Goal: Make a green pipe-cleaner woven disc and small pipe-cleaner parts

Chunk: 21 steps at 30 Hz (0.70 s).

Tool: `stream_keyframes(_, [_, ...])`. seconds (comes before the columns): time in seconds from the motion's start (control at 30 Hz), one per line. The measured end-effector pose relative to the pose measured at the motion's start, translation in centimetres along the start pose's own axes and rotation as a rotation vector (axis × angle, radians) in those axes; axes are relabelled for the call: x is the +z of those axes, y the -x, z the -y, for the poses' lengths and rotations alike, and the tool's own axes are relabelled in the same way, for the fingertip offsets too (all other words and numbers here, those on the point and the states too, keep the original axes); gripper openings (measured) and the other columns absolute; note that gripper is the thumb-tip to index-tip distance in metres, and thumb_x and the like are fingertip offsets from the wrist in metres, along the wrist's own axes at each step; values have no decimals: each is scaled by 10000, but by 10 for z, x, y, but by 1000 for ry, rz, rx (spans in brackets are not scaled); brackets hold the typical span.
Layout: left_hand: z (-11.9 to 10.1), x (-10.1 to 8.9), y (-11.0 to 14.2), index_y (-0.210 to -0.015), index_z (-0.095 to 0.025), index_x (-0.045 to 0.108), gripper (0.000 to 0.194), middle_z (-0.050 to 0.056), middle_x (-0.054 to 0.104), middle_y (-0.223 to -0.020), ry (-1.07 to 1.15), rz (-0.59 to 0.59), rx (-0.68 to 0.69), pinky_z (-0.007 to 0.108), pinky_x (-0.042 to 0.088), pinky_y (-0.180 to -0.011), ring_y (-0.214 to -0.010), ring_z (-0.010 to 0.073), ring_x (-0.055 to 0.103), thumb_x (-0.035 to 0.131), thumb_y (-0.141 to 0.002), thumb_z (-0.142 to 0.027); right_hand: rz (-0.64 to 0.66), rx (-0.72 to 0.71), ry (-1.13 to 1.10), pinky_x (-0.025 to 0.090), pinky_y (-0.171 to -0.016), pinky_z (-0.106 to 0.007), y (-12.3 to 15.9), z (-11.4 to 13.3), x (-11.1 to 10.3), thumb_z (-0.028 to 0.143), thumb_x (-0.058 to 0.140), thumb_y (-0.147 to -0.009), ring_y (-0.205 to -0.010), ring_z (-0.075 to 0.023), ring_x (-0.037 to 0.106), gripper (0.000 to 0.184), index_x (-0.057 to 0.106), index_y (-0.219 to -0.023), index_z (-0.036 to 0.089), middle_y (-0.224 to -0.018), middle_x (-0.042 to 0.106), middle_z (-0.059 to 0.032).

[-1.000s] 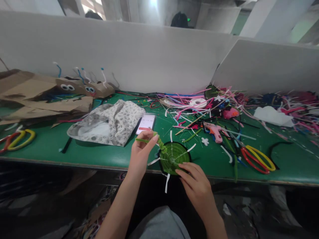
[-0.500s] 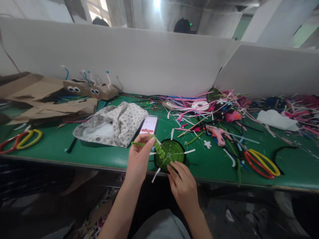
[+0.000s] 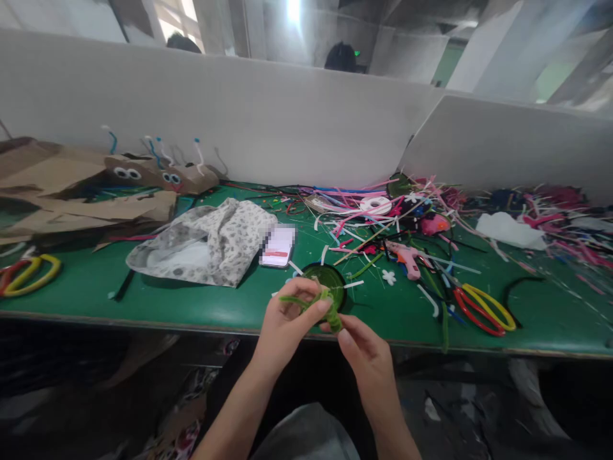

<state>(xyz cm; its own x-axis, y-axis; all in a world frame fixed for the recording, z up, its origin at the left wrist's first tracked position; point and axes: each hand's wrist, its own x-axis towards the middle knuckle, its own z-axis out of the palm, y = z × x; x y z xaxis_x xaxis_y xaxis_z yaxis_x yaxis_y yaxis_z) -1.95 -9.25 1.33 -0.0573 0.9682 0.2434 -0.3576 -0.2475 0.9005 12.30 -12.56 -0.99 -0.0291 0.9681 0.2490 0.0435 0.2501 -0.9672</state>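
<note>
My left hand (image 3: pixel 292 322) pinches a light green pipe cleaner (image 3: pixel 331 314), coiled at one end, with a straight tail sticking out to the left. The fingertips of my right hand (image 3: pixel 366 345) are closed on the lower end of the coil. Behind my fingers, a round dark green disc (image 3: pixel 338 281) of wound pipe cleaner lies on the table. White strips stick out from its rim, and my left hand hides part of it.
A phone (image 3: pixel 278 248) and a patterned cloth (image 3: pixel 215 243) lie to the left on the green table (image 3: pixel 182 303). At right are a pink glue gun (image 3: pixel 406 257), red-and-yellow scissors (image 3: pixel 486 310) and a heap of pipe cleaners (image 3: pixel 345 198). Cardboard pieces (image 3: pixel 96 214) fill the far left.
My left hand has brought the green coil down and to the right, over the disc's near edge. My right hand has left the disc and now grips the coil's lower end.
</note>
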Motion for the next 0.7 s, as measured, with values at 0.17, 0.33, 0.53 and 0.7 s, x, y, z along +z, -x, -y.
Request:
stream_keyframes(0.17, [3, 2, 2, -831, -203, 652, 139, -17, 692, -820, -31, 32, 6, 183, 527, -675, -744, 107, 642, 763, -751, -230, 15, 136, -180, 525, -705, -256, -7, 0, 1, 435, 691, -806, -730, -163, 672, 241, 686, -821, 195, -773, 709, -26])
stream_keyframes(0.33, [4, -6, -1, -870, -222, 687, 76, -1, 745, -931, -370, 47, 195, 221, 515, -776, -845, 132, 669, 720, -804, -201, -140, 89, -46, 514, -682, -250, -8, -6, -5, 432, 691, -803, -729, -163, 661, 236, 669, -822, 198, -756, 696, -21])
stream_keyframes(0.53, [-4, -12, -2, -877, -186, 679, 63, 6, 723, -833, -863, 179, 523, 256, 454, -727, -768, 134, 635, 619, -897, -192, -208, -43, 192, 500, -720, -263, -12, -8, -21, 399, 658, -838, -783, -169, 657, 191, 668, -853, 208, -822, 693, -21])
stream_keyframes(0.7, [-14, -8, 2, -833, -186, 639, 137, -8, 697, -794, -1069, 229, 584, 292, 414, -703, -729, 147, 598, 554, -937, -213, -230, -148, 193, 506, -624, -242, -13, -5, -26, 374, 617, -870, -679, -150, 645, 180, 645, -861, 197, -764, 672, -13])
